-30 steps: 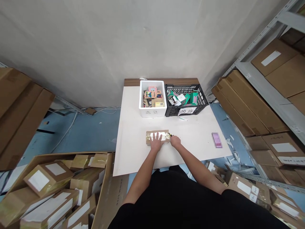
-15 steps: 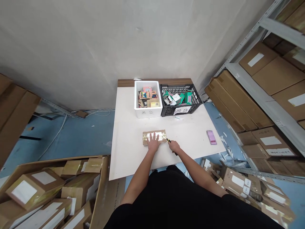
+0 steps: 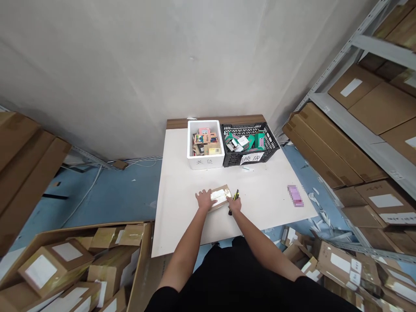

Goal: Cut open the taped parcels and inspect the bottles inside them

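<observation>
A small brown cardboard parcel (image 3: pixel 219 196) with a white label and shiny tape lies turned at an angle on the white table (image 3: pixel 182 216). My left hand (image 3: pixel 204 200) grips its left end, fingers curled over the edge. My right hand (image 3: pixel 234 205) is closed on a black and yellow utility knife (image 3: pixel 235 196) at the parcel's right end, with the knife tip pointing away from me.
At the table's back stand a white foam box (image 3: pixel 205 145) and a black plastic crate (image 3: pixel 248 143), both holding small packs. A pink object (image 3: pixel 294 195) lies at the table's right. Large cartons of parcels sit at lower left (image 3: pixel 68 264); shelves of boxes (image 3: pixel 357 143) stand at right.
The parcel has been rotated from lying straight across to lying at an angle. My left hand shifted from flat on top to its left end; my right hand stays at the right end with the knife.
</observation>
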A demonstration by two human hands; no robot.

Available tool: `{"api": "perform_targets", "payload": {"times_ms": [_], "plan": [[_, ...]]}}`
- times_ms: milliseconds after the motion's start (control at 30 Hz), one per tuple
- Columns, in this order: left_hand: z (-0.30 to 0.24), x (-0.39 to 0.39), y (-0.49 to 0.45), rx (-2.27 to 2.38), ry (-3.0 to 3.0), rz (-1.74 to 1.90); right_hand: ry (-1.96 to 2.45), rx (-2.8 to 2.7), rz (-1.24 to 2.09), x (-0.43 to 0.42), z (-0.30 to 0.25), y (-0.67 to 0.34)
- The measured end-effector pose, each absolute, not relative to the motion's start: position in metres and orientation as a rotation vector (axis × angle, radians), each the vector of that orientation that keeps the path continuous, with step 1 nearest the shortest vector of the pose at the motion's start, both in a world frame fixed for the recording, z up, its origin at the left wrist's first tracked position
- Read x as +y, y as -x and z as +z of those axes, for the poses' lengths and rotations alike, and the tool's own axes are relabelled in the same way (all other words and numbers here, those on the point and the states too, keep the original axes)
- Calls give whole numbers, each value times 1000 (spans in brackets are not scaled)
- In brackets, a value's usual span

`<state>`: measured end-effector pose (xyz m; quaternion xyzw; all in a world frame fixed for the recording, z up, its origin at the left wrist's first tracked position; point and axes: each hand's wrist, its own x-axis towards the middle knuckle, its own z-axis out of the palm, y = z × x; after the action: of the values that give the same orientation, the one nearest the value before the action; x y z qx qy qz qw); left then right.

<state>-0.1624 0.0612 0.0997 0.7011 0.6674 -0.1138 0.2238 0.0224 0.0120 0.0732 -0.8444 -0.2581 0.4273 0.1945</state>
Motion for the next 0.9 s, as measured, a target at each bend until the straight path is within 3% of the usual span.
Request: {"api": "perform_targets", "payload": {"times_ms": [167, 467, 900], "plan": [[90, 13, 112, 1875, -1746, -215, 2461, -888, 990, 36, 76, -59], [77, 14, 105, 1899, -1575, -130, 2357, -916, 1058, 40, 62, -64], [39, -4, 98, 1954, -1903, -16, 2155, -821, 1228, 5, 20, -56]]}}
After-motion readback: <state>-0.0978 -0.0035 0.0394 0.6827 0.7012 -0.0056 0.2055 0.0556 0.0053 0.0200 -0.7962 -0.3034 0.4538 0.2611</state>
